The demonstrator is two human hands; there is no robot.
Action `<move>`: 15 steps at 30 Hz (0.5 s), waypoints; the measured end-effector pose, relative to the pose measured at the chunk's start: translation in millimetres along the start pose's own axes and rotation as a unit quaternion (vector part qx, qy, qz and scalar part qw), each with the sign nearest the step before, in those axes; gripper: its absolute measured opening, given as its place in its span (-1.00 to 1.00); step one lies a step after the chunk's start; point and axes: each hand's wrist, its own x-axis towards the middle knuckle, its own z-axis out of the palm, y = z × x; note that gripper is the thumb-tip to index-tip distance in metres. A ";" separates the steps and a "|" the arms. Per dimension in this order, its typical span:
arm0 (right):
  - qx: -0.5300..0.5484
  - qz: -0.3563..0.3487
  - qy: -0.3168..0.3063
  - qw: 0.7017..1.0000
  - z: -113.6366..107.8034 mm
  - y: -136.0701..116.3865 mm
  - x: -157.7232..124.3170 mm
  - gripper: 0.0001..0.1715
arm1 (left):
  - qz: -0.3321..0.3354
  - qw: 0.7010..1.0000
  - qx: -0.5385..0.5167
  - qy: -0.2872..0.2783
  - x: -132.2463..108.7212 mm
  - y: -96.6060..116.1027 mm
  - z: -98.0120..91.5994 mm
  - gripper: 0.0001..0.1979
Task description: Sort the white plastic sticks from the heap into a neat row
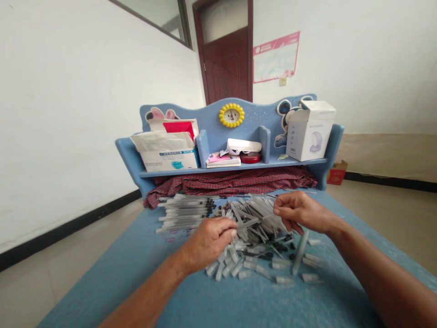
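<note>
My left hand (215, 239) is closed, thumb against forefinger, on a translucent pen barrel (248, 223) that points right over the pile. My right hand (300, 210) hovers at the pile's right side with its thumb and forefinger pinched. From its lower fingers a clear plastic tube (301, 253) slants down, blurred; it appears held there. Between and below both hands spreads a heap of loose pen parts (261, 218), with thin refills, small black plugs (282, 247) and short clear caps (251, 264). Left of the heap, several frosted pens with black ends (184, 212) lie in a row.
The blue table (218, 300) has a raised shelf (273, 162) along its back, holding a mask box (169, 157), a white carton (310, 132), papers and a red round tin (250, 157). Checked cloth (232, 181) is tucked beneath the shelf.
</note>
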 end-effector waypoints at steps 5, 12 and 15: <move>0.044 -0.026 0.170 0.984 -18.5 3.2 3.0 -0.63 | -0.061 0.997 -0.032 0.024 3.8 -23.0 -20.1 -0.76; -0.100 -0.063 0.273 0.955 -4.1 6.2 7.5 -0.76 | -0.113 0.989 -0.026 0.090 6.5 -37.1 -19.8 -0.76; -0.227 -0.117 0.206 0.944 4.8 1.9 3.2 -0.78 | -0.106 0.991 -0.019 0.081 5.6 -32.5 -14.9 -0.75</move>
